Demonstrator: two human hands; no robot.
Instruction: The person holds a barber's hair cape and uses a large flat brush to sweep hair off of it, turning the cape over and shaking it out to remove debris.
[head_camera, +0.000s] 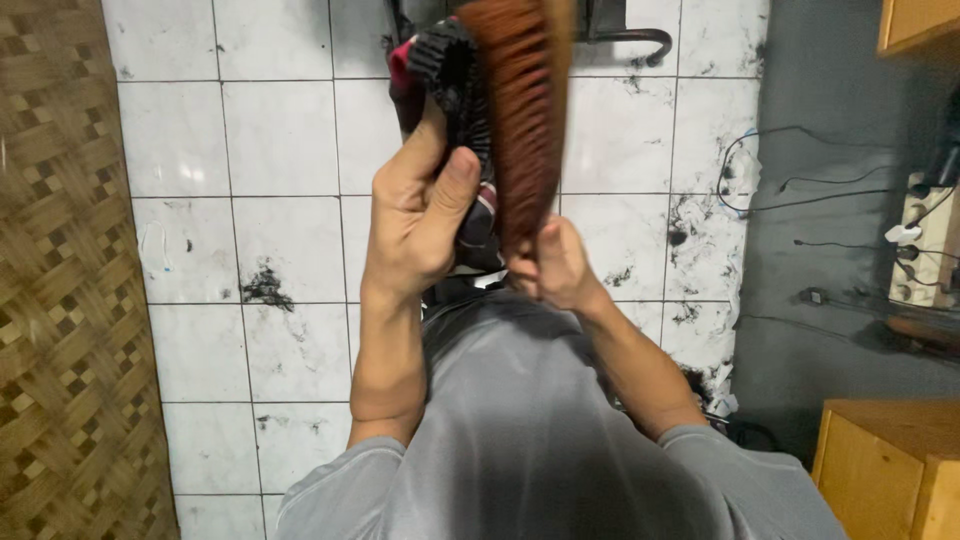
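My left hand (415, 215) grips a black ribbed object with red parts (450, 70), held up in front of me above the floor. My right hand (555, 265) holds the lower end of a long brown bristle brush (522, 110), which stands nearly upright against the black object's right side. The brush is blurred. My grey shirt fills the lower middle of the view.
Below lies a white tiled floor (270, 140) smeared with black marks. A woven bamboo wall (60, 300) runs along the left. Wooden furniture (885, 470) stands at the lower right, with cables and a power strip (925, 235) on the grey floor at right.
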